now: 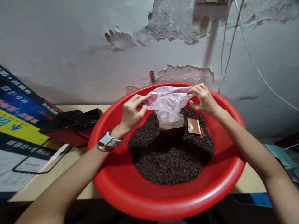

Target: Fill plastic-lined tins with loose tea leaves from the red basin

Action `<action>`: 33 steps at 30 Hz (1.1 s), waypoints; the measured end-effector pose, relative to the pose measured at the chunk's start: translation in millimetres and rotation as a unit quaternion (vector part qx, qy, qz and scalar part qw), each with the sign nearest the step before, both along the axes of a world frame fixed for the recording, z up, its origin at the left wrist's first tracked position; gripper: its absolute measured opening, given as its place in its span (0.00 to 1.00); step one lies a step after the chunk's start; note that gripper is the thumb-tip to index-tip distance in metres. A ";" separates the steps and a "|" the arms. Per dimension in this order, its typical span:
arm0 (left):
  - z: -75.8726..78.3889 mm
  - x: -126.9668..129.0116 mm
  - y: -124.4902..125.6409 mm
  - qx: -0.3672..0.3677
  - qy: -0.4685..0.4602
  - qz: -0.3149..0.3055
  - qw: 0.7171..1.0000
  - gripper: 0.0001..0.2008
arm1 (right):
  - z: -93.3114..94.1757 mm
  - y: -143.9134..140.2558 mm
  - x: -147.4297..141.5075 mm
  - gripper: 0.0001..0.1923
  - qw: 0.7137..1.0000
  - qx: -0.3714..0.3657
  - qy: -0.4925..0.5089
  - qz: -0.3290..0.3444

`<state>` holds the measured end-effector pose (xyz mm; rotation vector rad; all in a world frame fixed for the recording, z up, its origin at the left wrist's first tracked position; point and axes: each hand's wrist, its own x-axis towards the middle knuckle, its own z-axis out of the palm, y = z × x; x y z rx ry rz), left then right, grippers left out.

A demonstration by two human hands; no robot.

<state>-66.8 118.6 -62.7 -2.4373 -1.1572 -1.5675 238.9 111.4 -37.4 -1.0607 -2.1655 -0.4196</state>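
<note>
A clear plastic bag [167,104] stands up out of a small dark tin [174,133], its top edge stretched sideways between my hands. My left hand [133,112], with a watch on the wrist, pinches the bag's left edge between thumb and fingers. At the opposite edge my right hand [202,99] grips the plastic with its fingers, the thumb held lower. The tin sits in a heap of dark brown, loose tea-like shreds [173,168] inside a large red basin [224,168]. Right of the tin, a gold-coloured lid [193,125] lies on the heap.
Dark boxes or tins [67,124] stand left of the basin on a pale table [86,189], near a printed carton [21,124]. Behind is a peeling wall [81,49] with white cables [247,49] hanging at right. A small red object [152,76] stands behind the rim.
</note>
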 end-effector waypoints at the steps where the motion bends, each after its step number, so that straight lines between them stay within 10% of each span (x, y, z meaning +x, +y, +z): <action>1: 0.3 -0.4 -0.5 0.003 -0.011 0.002 1.000 0.16 | -1.2 -1.8 -3.2 0.17 1.000 0.004 -0.019 0.004; 12: -2.4 9.0 -10.2 -0.099 -0.084 -0.134 0.982 0.13 | -23.8 -34.9 -52.6 0.37 0.983 0.022 -0.162 0.079; 18: -4.1 3.3 -0.4 -0.005 0.000 -0.066 0.998 0.15 | -39.9 -29.3 -63.3 0.17 0.977 -0.015 -0.209 0.040; 26: -6.0 1.3 6.7 0.058 0.215 -0.039 0.974 0.14 | -10.6 -32.7 -45.3 0.06 0.968 -0.005 -0.157 0.198; 33: 1.4 -7.6 6.4 0.063 0.203 0.001 0.977 0.05 | -1.4 -17.8 -18.3 0.08 0.991 0.015 -0.124 -0.041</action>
